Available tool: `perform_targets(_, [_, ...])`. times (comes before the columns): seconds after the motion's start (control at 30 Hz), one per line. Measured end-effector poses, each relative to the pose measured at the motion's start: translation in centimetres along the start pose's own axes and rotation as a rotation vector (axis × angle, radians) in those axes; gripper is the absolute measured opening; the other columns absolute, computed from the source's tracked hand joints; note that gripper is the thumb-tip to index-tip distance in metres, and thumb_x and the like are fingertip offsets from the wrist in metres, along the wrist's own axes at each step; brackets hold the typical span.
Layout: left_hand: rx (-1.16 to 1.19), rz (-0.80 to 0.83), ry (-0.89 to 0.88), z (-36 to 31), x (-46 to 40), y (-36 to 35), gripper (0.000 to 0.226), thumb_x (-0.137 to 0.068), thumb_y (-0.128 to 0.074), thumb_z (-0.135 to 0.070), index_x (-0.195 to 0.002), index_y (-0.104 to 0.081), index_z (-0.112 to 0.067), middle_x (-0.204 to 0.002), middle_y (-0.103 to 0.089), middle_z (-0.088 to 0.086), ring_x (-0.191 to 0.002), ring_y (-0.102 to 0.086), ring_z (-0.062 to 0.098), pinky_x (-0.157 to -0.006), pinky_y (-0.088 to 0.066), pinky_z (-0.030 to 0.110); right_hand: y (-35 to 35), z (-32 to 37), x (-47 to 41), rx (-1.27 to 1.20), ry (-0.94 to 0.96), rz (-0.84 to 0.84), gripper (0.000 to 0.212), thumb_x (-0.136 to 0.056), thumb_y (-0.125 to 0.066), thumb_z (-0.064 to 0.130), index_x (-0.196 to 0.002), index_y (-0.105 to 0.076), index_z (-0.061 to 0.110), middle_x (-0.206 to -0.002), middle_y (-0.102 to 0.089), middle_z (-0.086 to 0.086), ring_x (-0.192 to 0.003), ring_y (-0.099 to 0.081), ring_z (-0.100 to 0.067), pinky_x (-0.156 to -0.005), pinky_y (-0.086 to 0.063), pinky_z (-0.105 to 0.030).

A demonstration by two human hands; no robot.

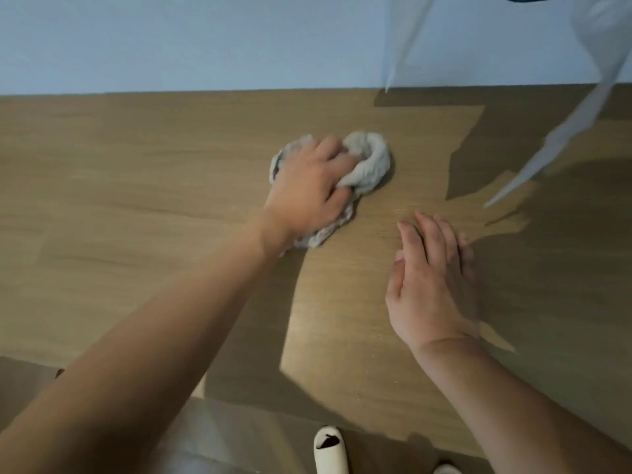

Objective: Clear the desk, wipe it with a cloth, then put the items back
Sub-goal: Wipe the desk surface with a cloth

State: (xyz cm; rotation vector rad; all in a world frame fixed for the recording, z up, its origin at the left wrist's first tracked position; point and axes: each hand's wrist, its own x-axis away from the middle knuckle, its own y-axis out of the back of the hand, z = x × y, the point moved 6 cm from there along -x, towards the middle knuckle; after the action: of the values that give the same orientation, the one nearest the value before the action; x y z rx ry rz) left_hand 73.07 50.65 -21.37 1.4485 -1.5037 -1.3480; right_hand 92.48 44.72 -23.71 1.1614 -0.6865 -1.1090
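My left hand (309, 191) lies on top of the grey cloth (367, 162), bunched up near the middle of the wooden desk (136, 186). My fingers curl into the folds and my thumb side presses a twisted roll of the fabric down against the wood, so the hand is gripping the cloth, not merely lying on it. Part of the cloth sticks out beyond my fingertips toward the wall, and a thinner tail of it runs back beneath my wrist.

My right hand (432, 282) lies just to the right of the cloth, apart from it, fingers straight and close together, palm turned down toward the desk surface. It holds nothing. I think the fingertips touch the wood, though the blur there makes that hard to be sure of.

The desk's far edge meets a pale blue wall (205, 42). At the upper right, some pale, translucent sheeting (581, 111) hangs over the desk corner, smeared by motion, and it casts a dark angular shadow on the wood. Below the near edge of the desk a white slipper (330, 449) with a black mark shows on the floor.
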Motion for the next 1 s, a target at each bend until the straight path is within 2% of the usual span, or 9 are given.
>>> perform_targets(0.1, [0.081,0.092,-0.047,-4.2,8.8,0.5,0.044,-0.091,-0.046,-0.036,-0.125,-0.064,-0.015,-0.107,-0.059,0.013,-0.090,-0.056,0.033,-0.079,-0.045,0.045,-0.2,0.0,-0.2,-0.023,0.001,-0.030,0.053,-0.089,-0.033,0.024,-0.137,-0.053,0.011,-0.148,-0.046,-0.011,-0.141,-0.037,-0.031,-0.119,-0.021,-0.052])
perform_targets(0.2, [0.154,0.103,-0.102,-7.8,15.0,0.9,0.037,-0.089,-0.045,-0.031,-0.119,-0.062,-0.019,-0.101,-0.058,0.009,-0.085,-0.052,0.027,-0.077,-0.041,0.039,-0.3,-0.1,-0.1,-0.029,0.007,-0.052,0.051,-0.093,-0.031,0.025,-0.138,-0.052,0.012,-0.149,-0.046,-0.010,-0.141,-0.037,-0.030,-0.119,-0.020,-0.050])
perform_targets(0.3, [0.249,-0.076,0.192,-5.9,14.4,1.6,0.025,-0.086,-0.043,-0.025,-0.098,-0.061,-0.011,-0.094,-0.055,0.009,-0.083,-0.054,0.028,-0.072,-0.046,0.042,-0.4,-0.1,-0.1,-0.007,0.028,-0.033,0.048,-0.097,-0.030,0.026,-0.141,-0.049,0.014,-0.151,-0.043,-0.009,-0.143,-0.033,-0.029,-0.120,-0.018,-0.048])
perform_targets(0.37, [0.165,-0.174,0.412,-4.4,13.4,1.9,0.029,-0.086,-0.041,-0.028,-0.095,-0.060,-0.009,-0.095,-0.053,0.007,-0.083,-0.054,0.026,-0.071,-0.046,0.042,-0.2,0.0,0.0,-0.086,0.028,-0.002,0.045,-0.101,-0.034,0.024,-0.144,-0.045,0.016,-0.154,-0.040,-0.006,-0.145,-0.029,-0.025,-0.122,-0.014,-0.046])
perform_targets(0.47, [0.041,-0.256,0.540,-3.0,11.7,2.0,0.030,-0.086,-0.040,-0.030,-0.096,-0.058,-0.010,-0.096,-0.054,0.008,-0.082,-0.053,0.028,-0.069,-0.045,0.041,1.9,-2.4,-0.1,-0.336,0.040,0.049,0.046,-0.105,-0.034,0.027,-0.149,-0.039,0.016,-0.154,-0.040,-0.006,-0.145,-0.030,-0.023,-0.123,-0.018,-0.043])
perform_targets(0.57, [-0.079,-0.281,0.602,-1.2,10.0,2.2,0.030,-0.086,-0.042,-0.029,-0.098,-0.060,-0.008,-0.100,-0.057,0.013,-0.086,-0.056,0.036,-0.069,-0.043,0.040,4.7,-7.6,0.2,-0.135,0.166,-0.010,0.048,-0.105,-0.030,0.032,-0.148,-0.040,0.012,-0.152,-0.043,-0.010,-0.144,-0.034,-0.028,-0.121,-0.020,-0.050])
perform_targets(0.7, [-0.109,-0.258,0.577,-0.8,8.7,1.6,0.031,-0.086,-0.041,-0.030,-0.094,-0.062,-0.009,-0.100,-0.058,0.010,-0.089,-0.057,0.033,-0.070,-0.039,0.034,4.1,-12.4,1.8,0.034,0.088,0.060,0.055,-0.104,-0.023,0.040,-0.150,-0.039,0.012,-0.159,-0.032,-0.010,-0.149,-0.024,-0.027,-0.123,-0.013,-0.048])
perform_targets(0.83, [-0.020,-0.230,0.387,-5.9,11.2,1.5,0.030,-0.083,-0.041,-0.034,-0.081,-0.060,-0.011,-0.088,-0.055,0.009,-0.078,-0.057,0.032,-0.068,-0.043,0.037,4.1,-12.2,1.5,0.007,0.098,0.009,0.045,-0.105,-0.036,0.032,-0.144,-0.046,0.013,-0.156,-0.038,-0.010,-0.146,-0.029,-0.028,-0.122,-0.016,-0.047])
perform_targets(1.0, [0.329,0.117,-0.041,-23.2,19.3,-2.0,0.038,-0.088,-0.054,-0.029,-0.120,-0.067,-0.014,-0.101,-0.058,0.008,-0.088,-0.056,0.026,-0.078,-0.047,0.038,3.8,-12.5,1.6,-0.043,0.087,-0.046,0.043,-0.101,-0.038,0.029,-0.138,-0.052,0.012,-0.151,-0.044,-0.012,-0.142,-0.035,-0.031,-0.119,-0.022,-0.049])
